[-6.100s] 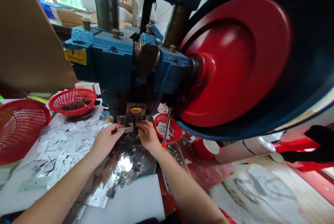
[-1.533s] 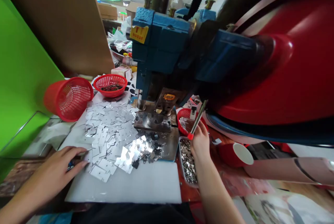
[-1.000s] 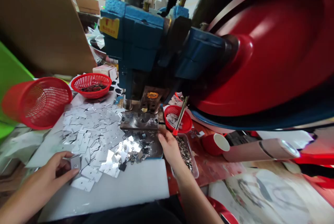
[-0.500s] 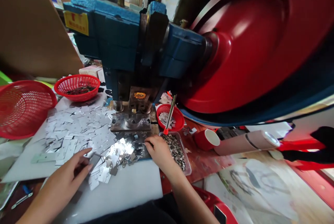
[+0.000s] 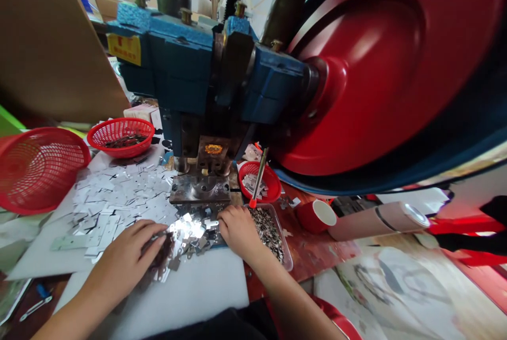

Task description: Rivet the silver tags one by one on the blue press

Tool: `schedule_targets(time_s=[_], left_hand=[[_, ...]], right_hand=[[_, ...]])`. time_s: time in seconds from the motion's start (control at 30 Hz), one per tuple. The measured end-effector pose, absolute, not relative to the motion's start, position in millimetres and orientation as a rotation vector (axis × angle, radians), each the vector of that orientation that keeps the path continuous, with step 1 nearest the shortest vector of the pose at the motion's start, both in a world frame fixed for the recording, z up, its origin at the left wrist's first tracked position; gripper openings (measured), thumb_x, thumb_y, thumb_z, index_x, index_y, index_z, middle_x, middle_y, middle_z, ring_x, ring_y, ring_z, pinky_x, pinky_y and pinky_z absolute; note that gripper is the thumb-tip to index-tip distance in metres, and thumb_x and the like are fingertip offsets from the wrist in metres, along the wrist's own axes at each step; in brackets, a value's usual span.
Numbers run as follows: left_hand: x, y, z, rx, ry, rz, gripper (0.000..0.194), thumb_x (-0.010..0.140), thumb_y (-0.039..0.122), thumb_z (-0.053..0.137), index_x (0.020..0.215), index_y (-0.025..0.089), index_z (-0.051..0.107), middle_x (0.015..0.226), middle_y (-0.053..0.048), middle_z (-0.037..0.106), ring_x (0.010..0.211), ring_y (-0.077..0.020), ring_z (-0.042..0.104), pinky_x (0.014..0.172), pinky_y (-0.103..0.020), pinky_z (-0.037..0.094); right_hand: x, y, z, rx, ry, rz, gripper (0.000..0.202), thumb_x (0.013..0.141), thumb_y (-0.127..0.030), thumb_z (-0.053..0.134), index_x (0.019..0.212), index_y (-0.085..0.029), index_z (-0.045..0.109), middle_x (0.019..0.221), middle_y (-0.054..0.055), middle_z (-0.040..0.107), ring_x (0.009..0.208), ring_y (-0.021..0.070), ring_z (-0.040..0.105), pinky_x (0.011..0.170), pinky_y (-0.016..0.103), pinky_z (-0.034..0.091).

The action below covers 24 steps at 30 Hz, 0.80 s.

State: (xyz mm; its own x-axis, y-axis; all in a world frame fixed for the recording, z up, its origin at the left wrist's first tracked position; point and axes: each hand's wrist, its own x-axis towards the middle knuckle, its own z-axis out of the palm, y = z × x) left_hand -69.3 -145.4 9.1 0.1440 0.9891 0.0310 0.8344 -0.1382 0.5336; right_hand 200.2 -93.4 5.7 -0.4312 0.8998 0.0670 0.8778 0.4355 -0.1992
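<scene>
My left hand point(image 5: 132, 253) reaches over the left side of a heap of small shiny metal plates point(image 5: 189, 229). Its thumb and fingers are drawn close together at the tips; what lies between them is hidden. On the heap's right edge rests my right hand point(image 5: 240, 232), its fingers curled down and closed, and I cannot make out what they hold. Just behind the heap is the steel die block point(image 5: 200, 189) of a blue press point(image 5: 178, 65). A clear plastic box point(image 5: 285, 250) of small metal bits stands right beside my right hand.
Flat metal pieces point(image 5: 122, 192) spread over the white sheet at left. Red baskets point(image 5: 43, 171) stand behind them. A small red basket point(image 5: 273, 184) with a red-tipped rod point(image 5: 259, 176) sits right of the die. A red flywheel point(image 5: 380, 65), paper cup point(image 5: 317, 216) and pink flask point(image 5: 380, 221) are at right.
My left hand has moved right and a little forward, from the heap's left edge onto it; the grey plate seen at its fingertips no longer shows. My right hand has stayed nearly in place.
</scene>
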Motion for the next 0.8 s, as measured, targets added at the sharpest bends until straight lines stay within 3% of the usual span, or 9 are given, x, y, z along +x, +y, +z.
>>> schedule_targets(time_s=[0.23, 0.43, 0.63, 0.8], left_hand=[[-55.9, -115.9, 19.5, 2.137, 1.667, 0.562, 0.03, 0.087, 0.041, 0.044, 0.101, 0.027, 0.066, 0.105, -0.005, 0.063, 0.095, -0.0221, 0.059, 0.086, -0.039, 0.046], [-83.1, -123.1, 8.2, 2.067, 1.852, 0.567, 0.032, 0.086, 0.045, 0.045, 0.1, 0.026, 0.066, 0.104, -0.005, 0.064, 0.097, -0.0233, 0.059, 0.089, -0.04, 0.045], [-92.0, -125.0, 4.4, 2.064, 1.869, 0.527, 0.032, 0.086, 0.045, 0.045, 0.099, 0.026, 0.067, 0.105, -0.005, 0.063, 0.098, -0.0234, 0.058, 0.091, -0.04, 0.043], [-84.4, -118.0, 7.3, 2.115, 1.849, 0.523, 0.03, 0.086, 0.043, 0.043, 0.096, 0.026, 0.067, 0.105, -0.005, 0.063, 0.097, -0.0236, 0.058, 0.09, -0.04, 0.043]], right_hand=[[174.9, -52.3, 25.3, -1.551, -2.19, 0.24, 0.015, 0.087, -0.019, 0.051, 0.088, -0.021, 0.065, 0.088, 0.003, 0.063, 0.087, 0.0182, 0.054, 0.078, 0.029, 0.038], [156.1, -16.8, 31.2, -1.5, -2.305, 0.111, 0.02, 0.089, -0.024, 0.049, 0.095, -0.024, 0.068, 0.09, 0.004, 0.063, 0.089, 0.0196, 0.053, 0.078, 0.031, 0.036], [164.6, -26.2, 33.6, -1.418, -2.429, 0.033, 0.031, 0.088, -0.023, 0.048, 0.112, -0.031, 0.065, 0.094, 0.004, 0.062, 0.089, 0.0213, 0.05, 0.079, 0.035, 0.035], [166.8, -38.2, 47.2, -1.479, -2.329, 0.154, 0.032, 0.088, -0.023, 0.049, 0.116, -0.027, 0.064, 0.105, 0.006, 0.061, 0.094, 0.0221, 0.051, 0.082, 0.035, 0.038]])
